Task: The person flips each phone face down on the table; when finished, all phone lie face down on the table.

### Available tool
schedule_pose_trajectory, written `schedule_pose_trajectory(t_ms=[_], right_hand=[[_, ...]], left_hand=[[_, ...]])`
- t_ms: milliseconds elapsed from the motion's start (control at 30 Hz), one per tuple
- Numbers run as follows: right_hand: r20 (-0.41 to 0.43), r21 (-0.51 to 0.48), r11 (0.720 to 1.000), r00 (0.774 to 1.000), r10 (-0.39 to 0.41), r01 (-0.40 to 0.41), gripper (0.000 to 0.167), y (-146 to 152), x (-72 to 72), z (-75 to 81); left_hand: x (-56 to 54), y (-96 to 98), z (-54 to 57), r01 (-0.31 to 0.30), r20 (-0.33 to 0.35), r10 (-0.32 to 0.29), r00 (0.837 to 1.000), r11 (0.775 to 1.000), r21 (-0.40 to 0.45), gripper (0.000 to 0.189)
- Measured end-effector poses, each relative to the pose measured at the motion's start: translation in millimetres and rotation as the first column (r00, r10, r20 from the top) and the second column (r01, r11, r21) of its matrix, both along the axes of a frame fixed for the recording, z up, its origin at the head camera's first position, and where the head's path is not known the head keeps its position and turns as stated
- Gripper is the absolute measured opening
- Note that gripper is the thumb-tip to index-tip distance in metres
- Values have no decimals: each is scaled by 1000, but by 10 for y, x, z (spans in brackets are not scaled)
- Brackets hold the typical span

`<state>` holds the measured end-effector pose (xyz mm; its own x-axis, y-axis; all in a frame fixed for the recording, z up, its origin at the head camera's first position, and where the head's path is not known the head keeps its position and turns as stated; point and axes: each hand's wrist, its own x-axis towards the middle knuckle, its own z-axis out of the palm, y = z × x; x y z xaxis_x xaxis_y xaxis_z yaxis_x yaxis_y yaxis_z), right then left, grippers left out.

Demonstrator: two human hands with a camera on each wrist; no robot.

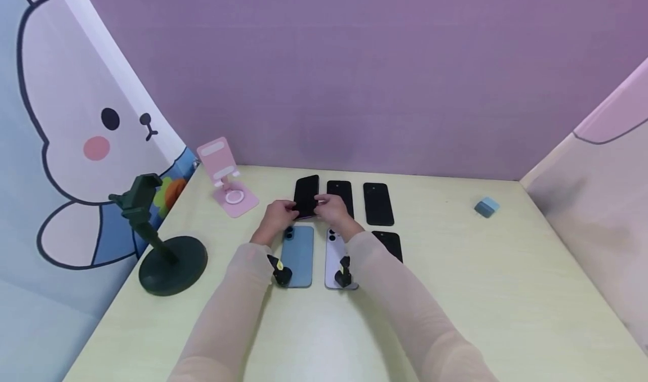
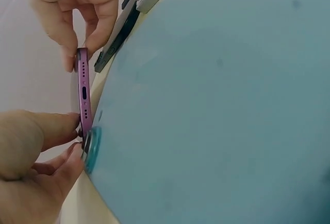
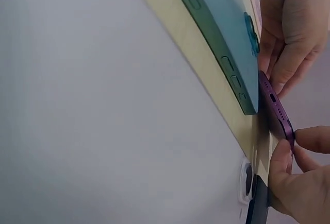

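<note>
Both hands pinch a phone with a black screen and purple frame (image 1: 306, 195) by its near corners. My left hand (image 1: 276, 220) has it at the left corner, my right hand (image 1: 336, 212) at the right. In the left wrist view the phone's purple bottom edge (image 2: 84, 91) with its charging port faces the camera, thumb and fingers on either end. That edge looks tilted up from the table; whether the far end touches is hidden. A blue phone (image 1: 298, 258) lies back up below my left wrist, and a pale lilac phone (image 1: 333, 261) below my right.
Black phones lie on the table nearby: one behind my right hand (image 1: 340, 189), one to its right (image 1: 378, 203), one partly under my right sleeve (image 1: 390, 242). At left stand a pink phone stand (image 1: 238, 197) and a dark green stand (image 1: 173, 265). A small blue block (image 1: 487, 207) sits far right.
</note>
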<state>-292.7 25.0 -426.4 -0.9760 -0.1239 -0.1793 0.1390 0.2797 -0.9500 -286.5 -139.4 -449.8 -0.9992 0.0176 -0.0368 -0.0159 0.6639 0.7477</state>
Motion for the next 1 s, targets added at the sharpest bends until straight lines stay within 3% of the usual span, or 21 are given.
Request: schedule_pose_trajectory(t_ms=[233,400,533,733,1000], right_hand=[[41,-151,989,999,4,3,44,23,-15,15],[57,-250,968,998,13,2,46,36,-45,8],[66,-307,952,998,24,-2,51,47,-66,8],[96,-358,933,994,57,-19,54,75,-51,52],[61,-345,937,994,88,-62,48,93,-30,63]], left_hand=[[1,36,12,66,-100,-74,992,995,-80,35],[16,87,38,99,-108,-110,988,990,-105,42],[26,126,49,92,-100,-102,990,991,-99,43],[28,170,58,71,-75,-72,995,997,-11,44],[43,233,84,43,-23,-40,999,987,157,45]])
